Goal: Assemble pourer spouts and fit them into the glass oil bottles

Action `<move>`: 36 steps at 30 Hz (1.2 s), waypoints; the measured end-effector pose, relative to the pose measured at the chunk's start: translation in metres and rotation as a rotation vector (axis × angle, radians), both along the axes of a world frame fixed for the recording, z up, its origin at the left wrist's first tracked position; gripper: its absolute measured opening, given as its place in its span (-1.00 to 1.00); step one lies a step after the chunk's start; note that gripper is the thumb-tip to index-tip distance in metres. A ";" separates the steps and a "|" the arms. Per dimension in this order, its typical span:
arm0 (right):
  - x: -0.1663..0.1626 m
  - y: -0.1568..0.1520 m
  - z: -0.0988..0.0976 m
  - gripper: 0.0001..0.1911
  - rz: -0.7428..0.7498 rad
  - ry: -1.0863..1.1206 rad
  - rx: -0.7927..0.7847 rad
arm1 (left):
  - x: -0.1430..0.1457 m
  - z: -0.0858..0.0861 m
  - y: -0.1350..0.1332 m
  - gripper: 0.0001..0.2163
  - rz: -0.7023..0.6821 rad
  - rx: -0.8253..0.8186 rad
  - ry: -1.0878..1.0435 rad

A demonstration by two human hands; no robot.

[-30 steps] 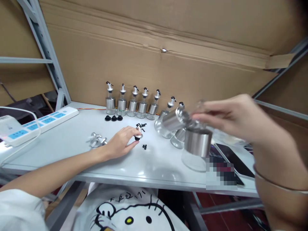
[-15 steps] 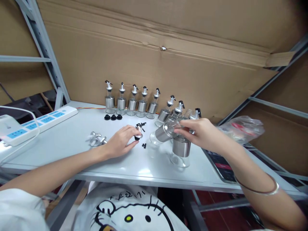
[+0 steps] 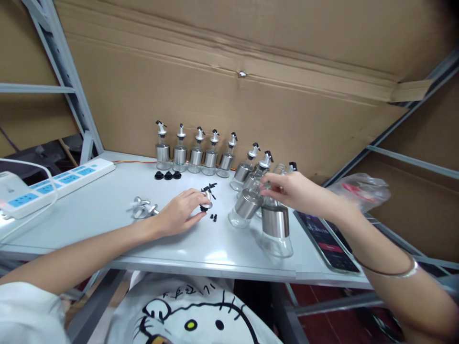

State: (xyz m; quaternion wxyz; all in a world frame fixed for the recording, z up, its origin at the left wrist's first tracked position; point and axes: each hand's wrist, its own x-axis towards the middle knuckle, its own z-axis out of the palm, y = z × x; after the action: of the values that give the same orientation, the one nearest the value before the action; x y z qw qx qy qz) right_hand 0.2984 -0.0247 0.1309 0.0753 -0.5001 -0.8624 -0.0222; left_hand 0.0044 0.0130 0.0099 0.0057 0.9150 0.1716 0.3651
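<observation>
My left hand (image 3: 179,216) rests on the white table (image 3: 107,224) with thumb and fingers pinched on a small pourer cap (image 3: 207,196), black and silver. My right hand (image 3: 292,190) grips the neck of an uncapped glass bottle (image 3: 244,209) with a steel band, which stands on the table. A second uncapped bottle (image 3: 275,229) stands just to its right, nearer the front edge. Tiny black bits (image 3: 214,218) lie beside my left fingers.
A row of capped bottles (image 3: 195,153) lines the cardboard back wall. Three black stoppers (image 3: 168,175) lie before them, silver caps (image 3: 142,208) to the left. A power strip (image 3: 53,184) lies at far left. A phone (image 3: 324,241) and a plastic bag (image 3: 360,190) lie at right.
My right hand carried the tilted bottle leftward and lowered it until it stands on the table. My left hand stayed pinched on the cap.
</observation>
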 end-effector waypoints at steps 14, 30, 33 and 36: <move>0.014 -0.040 0.017 -0.65 -0.050 0.126 -0.053 | 0.000 0.000 -0.001 -0.86 -0.011 -0.042 0.011; 0.000 0.064 0.050 -0.25 -0.334 -0.360 0.057 | 0.000 0.001 -0.003 -0.86 -0.005 -0.051 0.063; -0.010 0.079 0.049 -0.44 -0.422 -0.443 -0.030 | 0.000 0.001 -0.004 -0.85 -0.007 -0.029 0.073; -0.018 0.087 0.049 -0.53 -0.453 -0.520 -0.026 | 0.000 0.001 -0.004 -0.84 -0.007 -0.026 0.075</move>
State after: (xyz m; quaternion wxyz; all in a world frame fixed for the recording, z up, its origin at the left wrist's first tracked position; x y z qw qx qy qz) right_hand 0.2801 0.0626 0.1802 -0.1604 -0.6573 -0.7201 -0.1541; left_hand 0.0044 0.0092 0.0114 0.0125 0.9285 0.1732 0.3283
